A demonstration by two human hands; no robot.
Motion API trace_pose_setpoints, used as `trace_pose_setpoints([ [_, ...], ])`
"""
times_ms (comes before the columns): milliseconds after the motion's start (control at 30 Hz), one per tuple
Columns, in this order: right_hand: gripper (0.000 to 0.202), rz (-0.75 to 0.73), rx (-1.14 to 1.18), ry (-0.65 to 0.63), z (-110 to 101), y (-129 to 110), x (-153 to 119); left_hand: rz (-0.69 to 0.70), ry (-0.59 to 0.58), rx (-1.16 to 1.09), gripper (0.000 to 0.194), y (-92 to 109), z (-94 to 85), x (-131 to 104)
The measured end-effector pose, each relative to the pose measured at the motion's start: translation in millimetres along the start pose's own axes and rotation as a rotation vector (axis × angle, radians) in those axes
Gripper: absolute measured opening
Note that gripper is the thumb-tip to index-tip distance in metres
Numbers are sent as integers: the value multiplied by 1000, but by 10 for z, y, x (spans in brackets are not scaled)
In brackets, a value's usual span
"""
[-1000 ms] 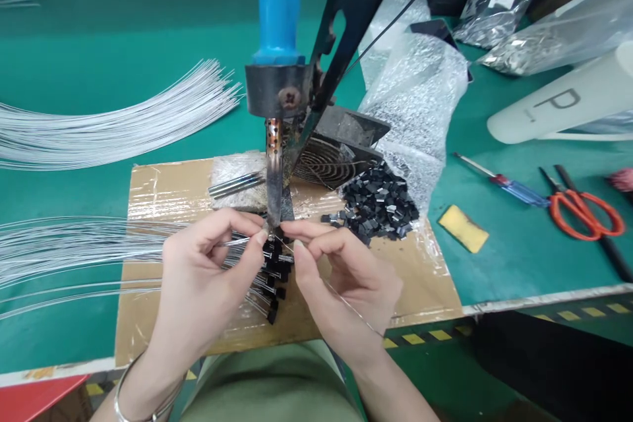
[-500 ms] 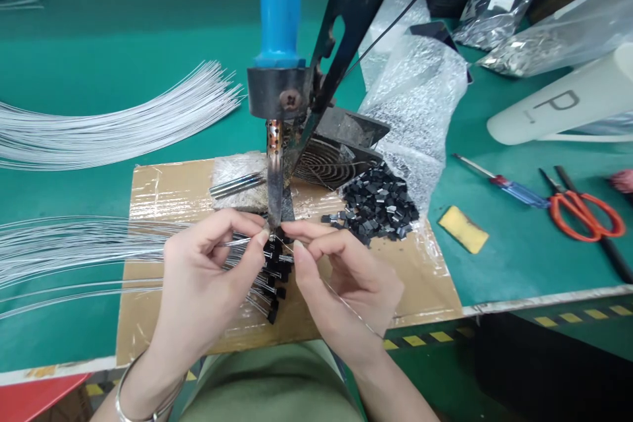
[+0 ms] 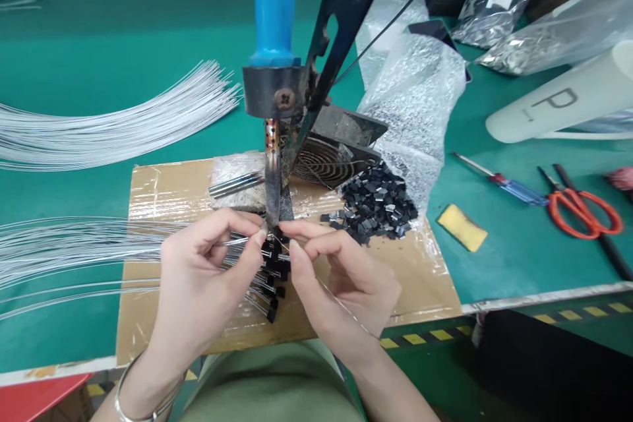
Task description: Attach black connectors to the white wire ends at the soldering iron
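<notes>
Soldering iron (image 3: 274, 26): in the head view, it sits slightly further left than half a second ago, as does everything else, so probably only the viewpoint swayed; the pinched work beneath its tip looks unmoved.
Left hand (image 3: 210, 277): narrow grip, thumb and forefinger pinching a white wire (image 3: 237, 241) near the tip; I can't see its end.
Right hand (image 3: 346, 280): also pinched, on a thin metallic wire (image 3: 341, 304) running back toward the wrist.
White wire handling: light and springy, I'd judge; best taken close to the end, minding the heat.
Thin metallic wire handling: looks soft and easily bent; hold it short so it won't buckle.
Black-ended wires (image 3: 271, 310): fanned below the fingertips, over cardboard (image 3: 148, 211) on the green tabletop (image 3: 74, 198).
</notes>
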State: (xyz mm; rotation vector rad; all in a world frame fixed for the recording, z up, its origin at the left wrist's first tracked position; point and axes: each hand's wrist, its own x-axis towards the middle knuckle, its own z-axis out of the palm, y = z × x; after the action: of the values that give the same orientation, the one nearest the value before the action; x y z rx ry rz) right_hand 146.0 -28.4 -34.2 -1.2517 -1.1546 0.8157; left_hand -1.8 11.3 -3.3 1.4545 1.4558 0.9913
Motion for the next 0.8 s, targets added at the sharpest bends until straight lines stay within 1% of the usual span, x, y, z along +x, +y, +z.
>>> trace_pose_setpoints([
  [167, 20, -35, -34, -8, 8, 5, 10, -1, 1, -1, 17, 6, -3, 11],
  [367, 19, -51, -86, -3, -4, 2, -1, -20, -5, 62, 15, 19, -24, 10],
  [567, 20, -87, -152, -10, 2, -21, 14, -3, -6, 51, 15, 37, -13, -7],
  [800, 19, -93, -156, 2, 17, -22, 23, 0, 0, 57, 14, 17, -32, -23],
])
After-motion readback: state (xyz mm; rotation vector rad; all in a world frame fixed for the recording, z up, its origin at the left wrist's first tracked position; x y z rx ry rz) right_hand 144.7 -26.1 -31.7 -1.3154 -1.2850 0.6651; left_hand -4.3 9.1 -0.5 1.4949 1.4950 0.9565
